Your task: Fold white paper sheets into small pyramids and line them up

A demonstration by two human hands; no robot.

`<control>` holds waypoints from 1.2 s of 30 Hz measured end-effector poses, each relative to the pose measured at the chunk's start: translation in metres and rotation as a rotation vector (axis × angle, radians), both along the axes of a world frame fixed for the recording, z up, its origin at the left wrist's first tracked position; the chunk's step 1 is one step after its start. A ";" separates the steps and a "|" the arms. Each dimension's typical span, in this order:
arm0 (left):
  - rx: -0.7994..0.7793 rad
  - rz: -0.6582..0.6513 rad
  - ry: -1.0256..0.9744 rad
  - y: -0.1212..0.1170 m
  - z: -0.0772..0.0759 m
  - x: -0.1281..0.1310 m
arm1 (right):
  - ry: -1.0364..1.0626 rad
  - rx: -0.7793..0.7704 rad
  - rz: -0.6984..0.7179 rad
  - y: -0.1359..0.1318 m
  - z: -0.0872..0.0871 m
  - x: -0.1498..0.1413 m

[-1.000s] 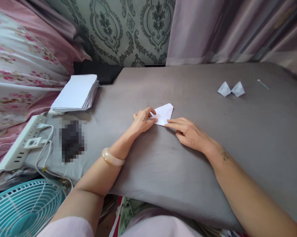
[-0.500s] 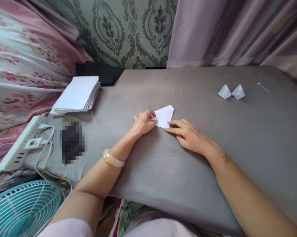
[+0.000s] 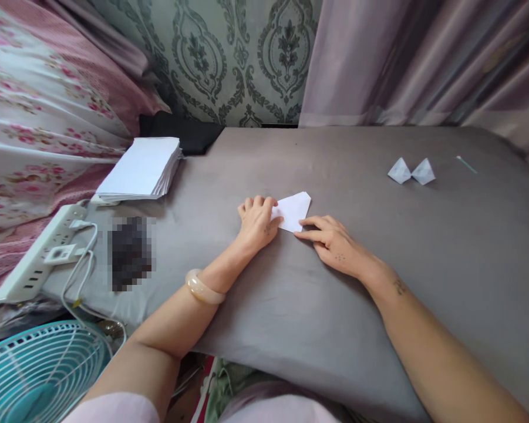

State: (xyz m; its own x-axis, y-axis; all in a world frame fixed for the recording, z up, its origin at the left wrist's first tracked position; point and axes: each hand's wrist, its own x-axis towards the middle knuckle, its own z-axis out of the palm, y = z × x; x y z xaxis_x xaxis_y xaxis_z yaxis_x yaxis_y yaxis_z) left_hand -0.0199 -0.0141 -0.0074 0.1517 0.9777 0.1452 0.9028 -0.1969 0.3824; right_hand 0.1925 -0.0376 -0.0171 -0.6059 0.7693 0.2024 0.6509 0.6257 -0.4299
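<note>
On cloth [image 3: 286, 317], paper [image 3: 293, 211] slants away rightward.

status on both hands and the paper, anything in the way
Left hand on left end of folded paper. Right hand touching its near right corner. No obstruction visible around the paper.

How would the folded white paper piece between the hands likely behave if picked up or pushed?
The folded white paper piece is probably light, being only thin paper. Its straight edges suggest the folds make it fairly stiff. Lying flat on the grey cloth surface, it would likely slide rather than roll.
</note>
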 end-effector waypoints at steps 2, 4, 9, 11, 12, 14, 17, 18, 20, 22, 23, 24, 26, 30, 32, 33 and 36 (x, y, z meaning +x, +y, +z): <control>0.142 -0.076 0.140 -0.007 0.001 0.006 | -0.004 0.005 -0.004 0.000 0.000 0.000; 0.168 -0.228 0.259 -0.012 0.003 0.015 | -0.014 0.006 -0.001 0.000 0.000 -0.001; 0.030 -0.360 0.446 -0.026 -0.002 0.033 | -0.021 0.006 0.029 0.000 0.000 0.001; 0.094 -0.321 0.450 -0.035 -0.009 0.034 | -0.014 0.010 0.040 0.000 -0.001 0.002; 0.122 -0.338 0.432 -0.039 -0.012 0.033 | -0.011 0.015 0.043 0.001 -0.001 0.003; 0.142 -0.322 0.370 -0.047 -0.017 0.030 | 0.000 0.030 0.040 0.001 -0.004 0.004; 0.060 -0.288 0.302 -0.053 -0.019 0.024 | 0.004 0.049 0.032 0.003 -0.008 0.004; 0.024 -0.290 0.295 -0.054 -0.018 0.022 | 0.003 0.052 0.031 0.003 -0.008 0.004; -0.033 -0.271 0.293 -0.051 -0.016 0.019 | -0.003 0.052 0.032 0.003 -0.008 0.003; -0.074 -0.208 0.298 -0.043 -0.015 0.015 | -0.010 0.053 0.028 0.002 -0.007 0.002; -0.091 -0.164 0.301 -0.038 -0.015 0.012 | -0.015 0.054 0.025 0.001 -0.006 0.002; -0.109 -0.118 0.303 -0.031 -0.016 0.009 | -0.021 0.055 0.021 0.000 -0.005 0.001; -0.148 -0.057 0.295 -0.017 -0.017 0.001 | -0.033 0.059 0.010 -0.001 -0.003 -0.001; -0.156 0.049 0.263 0.006 -0.018 -0.012 | -0.053 0.066 -0.015 -0.006 0.000 -0.005; -0.081 0.114 0.267 0.010 -0.013 -0.017 | -0.064 0.070 -0.027 -0.009 0.002 -0.008; -0.021 0.139 0.269 0.010 -0.010 -0.019 | -0.077 0.074 -0.032 -0.010 0.003 -0.009; 0.171 0.108 0.237 0.005 0.000 -0.018 | -0.139 0.100 -0.058 -0.014 0.004 -0.015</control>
